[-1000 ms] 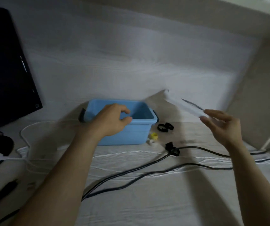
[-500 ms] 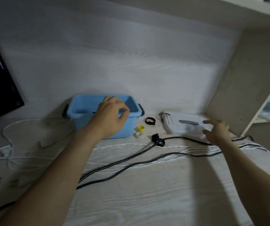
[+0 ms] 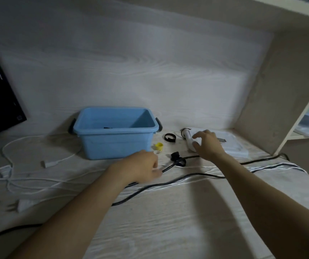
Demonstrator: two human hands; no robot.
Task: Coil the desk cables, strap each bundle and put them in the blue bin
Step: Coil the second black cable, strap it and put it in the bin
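Your left hand [image 3: 140, 168] is pinching the thin black rubber cable [image 3: 168, 182], which is snaking across the pale wood-grain table [image 3: 168, 221] in front of the open blue plastic bin [image 3: 116, 144]; your right hand [image 3: 208, 143] is hovering released, fingers loosely spread, over the flat white lid [image 3: 230, 144]
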